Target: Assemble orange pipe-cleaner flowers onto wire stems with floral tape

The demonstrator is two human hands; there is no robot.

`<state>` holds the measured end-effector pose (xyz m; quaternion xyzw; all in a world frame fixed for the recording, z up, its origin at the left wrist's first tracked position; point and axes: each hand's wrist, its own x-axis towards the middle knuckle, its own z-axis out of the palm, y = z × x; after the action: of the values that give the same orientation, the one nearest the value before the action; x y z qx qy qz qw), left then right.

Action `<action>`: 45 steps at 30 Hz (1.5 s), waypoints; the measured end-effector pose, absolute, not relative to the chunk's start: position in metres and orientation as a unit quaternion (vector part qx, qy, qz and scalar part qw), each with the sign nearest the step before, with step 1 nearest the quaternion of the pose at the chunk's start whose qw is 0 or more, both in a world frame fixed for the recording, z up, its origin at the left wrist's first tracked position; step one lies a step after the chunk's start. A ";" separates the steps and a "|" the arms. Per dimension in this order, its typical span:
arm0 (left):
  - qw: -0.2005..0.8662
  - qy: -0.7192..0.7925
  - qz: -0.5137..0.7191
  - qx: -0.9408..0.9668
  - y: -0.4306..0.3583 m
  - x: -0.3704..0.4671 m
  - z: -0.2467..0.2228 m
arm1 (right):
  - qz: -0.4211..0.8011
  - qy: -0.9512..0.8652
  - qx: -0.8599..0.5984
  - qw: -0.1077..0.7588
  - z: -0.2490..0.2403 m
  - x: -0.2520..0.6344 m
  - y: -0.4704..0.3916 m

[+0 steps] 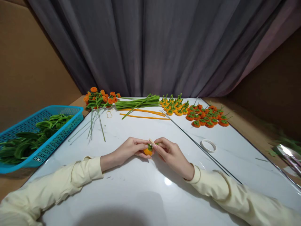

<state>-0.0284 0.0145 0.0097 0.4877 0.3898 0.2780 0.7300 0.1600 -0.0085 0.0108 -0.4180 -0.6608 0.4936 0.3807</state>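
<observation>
At the middle of the white table, a small yellow-orange fuzzy flower head [147,152] with green at its top is held between both hands. My left hand [127,151] is closed round its left side, thumb on top and fingers below. My right hand [172,155] pinches at the flower's upper right, where a bit of green pipe cleaner shows between the fingertips. The fingers cover part of the flower. Beyond the hands lie orange pipe cleaners [143,115] and a bundle of green pipe cleaners [141,102].
A blue basket [78,110] of green leaves stands left. Orange flowers with stems [101,98] lie behind it. Yellow flower heads [175,108] and orange flower heads [207,117] are grouped back right. A white tape roll [208,141] and dark thin wires [199,141] lie to the right.
</observation>
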 end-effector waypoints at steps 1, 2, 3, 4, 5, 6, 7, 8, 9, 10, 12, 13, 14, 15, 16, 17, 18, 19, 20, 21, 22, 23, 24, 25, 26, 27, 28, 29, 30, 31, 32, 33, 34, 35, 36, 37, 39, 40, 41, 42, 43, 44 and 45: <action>0.733 0.387 0.278 0.486 0.014 -0.028 0.010 | 0.501 -0.658 -0.415 0.381 0.011 0.160 -0.008; 0.734 0.385 0.278 0.484 0.014 -0.028 0.011 | 0.509 -0.653 -0.412 0.380 0.012 0.160 -0.008; 0.735 0.384 0.279 0.484 0.013 -0.028 0.011 | 0.518 -0.649 -0.410 0.377 0.012 0.160 -0.008; 0.734 0.384 0.280 0.485 0.013 -0.028 0.011 | 0.525 -0.647 -0.410 0.372 0.013 0.160 -0.009; 0.732 0.384 0.281 0.487 0.012 -0.028 0.012 | 0.528 -0.647 -0.412 0.364 0.013 0.160 -0.010; 0.729 0.385 0.283 0.490 0.011 -0.027 0.012 | 0.527 -0.651 -0.415 0.356 0.014 0.159 -0.011; 0.726 0.387 0.285 0.492 0.010 -0.027 0.012 | 0.522 -0.657 -0.419 0.349 0.014 0.159 -0.012; 0.724 0.388 0.288 0.493 0.010 -0.027 0.012 | 0.514 -0.663 -0.422 0.342 0.014 0.159 -0.013; 0.722 0.389 0.291 0.493 0.009 -0.027 0.013 | 0.507 -0.670 -0.425 0.337 0.014 0.159 -0.014; 0.721 0.388 0.294 0.493 0.008 -0.027 0.013 | 0.501 -0.675 -0.427 0.333 0.014 0.159 -0.014; 0.721 0.384 0.303 0.490 0.008 -0.026 0.014 | 0.494 -0.681 -0.430 0.329 0.014 0.159 -0.014; 0.722 0.380 0.308 0.490 0.007 -0.026 0.014 | 0.491 -0.683 -0.430 0.328 0.015 0.159 -0.013; 0.721 0.376 0.313 0.490 0.007 -0.027 0.015 | 0.489 -0.685 -0.429 0.327 0.015 0.159 -0.012; 0.721 0.373 0.315 0.492 0.007 -0.027 0.015 | 0.488 -0.687 -0.428 0.327 0.015 0.160 -0.012; 0.719 0.371 0.317 0.495 0.007 -0.027 0.015 | 0.489 -0.688 -0.427 0.326 0.015 0.160 -0.012; 0.717 0.370 0.317 0.500 0.007 -0.027 0.015 | 0.491 -0.687 -0.426 0.325 0.015 0.160 -0.012; 0.712 0.370 0.316 0.506 0.007 -0.028 0.015 | 0.493 -0.686 -0.426 0.325 0.015 0.160 -0.013; 0.705 0.373 0.316 0.514 0.007 -0.028 0.015 | 0.493 -0.684 -0.428 0.326 0.015 0.159 -0.013; 0.695 0.378 0.318 0.523 0.007 -0.028 0.015 | 0.490 -0.683 -0.431 0.328 0.014 0.159 -0.014; 0.684 0.384 0.319 0.532 0.006 -0.028 0.015 | 0.484 -0.684 -0.435 0.330 0.014 0.159 -0.015; 0.673 0.390 0.321 0.540 0.006 -0.028 0.015 | 0.474 -0.688 -0.437 0.331 0.013 0.159 -0.016; 0.664 0.395 0.322 0.547 0.005 -0.029 0.015 | 0.463 -0.694 -0.439 0.332 0.013 0.159 -0.017; 0.657 0.398 0.322 0.554 0.005 -0.029 0.015 | 0.454 -0.700 -0.440 0.332 0.013 0.159 -0.018; 0.653 0.399 0.320 0.559 0.005 -0.029 0.015 | 0.449 -0.702 -0.441 0.333 0.013 0.159 -0.018; 0.650 0.400 0.318 0.563 0.004 -0.029 0.016 | 0.450 -0.701 -0.441 0.334 0.013 0.159 -0.018; 0.648 0.400 0.315 0.566 0.004 -0.029 0.016 | 0.457 -0.695 -0.441 0.336 0.014 0.160 -0.018; 0.646 0.400 0.312 0.570 0.004 -0.029 0.017 | 0.473 -0.686 -0.439 0.336 0.015 0.160 -0.017; 0.645 0.399 0.310 0.574 0.004 -0.029 0.018 | 0.497 -0.672 -0.435 0.334 0.016 0.160 -0.016; 0.645 0.396 0.307 0.577 0.004 -0.029 0.019 | 0.524 -0.657 -0.429 0.330 0.017 0.161 -0.015; 0.645 0.394 0.304 0.580 0.004 -0.029 0.020 | 0.552 -0.642 -0.422 0.324 0.018 0.161 -0.013; 0.645 0.390 0.302 0.584 0.004 -0.029 0.021 | 0.574 -0.629 -0.416 0.319 0.019 0.161 -0.012; 0.645 0.386 0.300 0.587 0.004 -0.029 0.022 | 0.590 -0.618 -0.413 0.314 0.021 0.162 -0.010; 0.645 0.381 0.299 0.591 0.005 -0.029 0.022 | 0.598 -0.612 -0.413 0.313 0.021 0.163 -0.009; 0.645 0.376 0.297 0.595 0.005 -0.030 0.022 | 0.597 -0.611 -0.415 0.314 0.022 0.163 -0.008; 0.645 0.373 0.294 0.599 0.005 -0.030 0.022 | 0.592 -0.613 -0.417 0.316 0.022 0.164 -0.006; 0.643 0.372 0.291 0.603 0.005 -0.030 0.022 | 0.583 -0.619 -0.419 0.318 0.022 0.164 -0.006; 0.641 0.376 0.286 0.605 0.005 -0.031 0.021 | 0.563 -0.635 -0.419 0.321 0.020 0.165 -0.004; 0.641 0.380 0.283 0.604 0.006 -0.032 0.021 | 0.553 -0.644 -0.419 0.322 0.020 0.165 -0.004; 0.643 0.383 0.281 0.600 0.006 -0.032 0.021 | 0.542 -0.654 -0.419 0.322 0.019 0.166 -0.004; 0.647 0.384 0.279 0.597 0.006 -0.032 0.021 | 0.532 -0.663 -0.417 0.323 0.019 0.166 -0.003; 0.653 0.382 0.274 0.594 0.007 -0.032 0.022 | 0.524 -0.671 -0.414 0.322 0.019 0.166 -0.003; 0.659 0.379 0.269 0.592 0.007 -0.032 0.023 | 0.521 -0.677 -0.409 0.322 0.019 0.167 -0.003; 0.662 0.377 0.265 0.591 0.008 -0.031 0.025 | 0.521 -0.680 -0.403 0.323 0.019 0.167 -0.002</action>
<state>-0.0311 0.0077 0.0248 0.5907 0.3771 0.2651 0.6623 0.1672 -0.0022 0.0193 -0.4026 -0.6800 0.5209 0.3228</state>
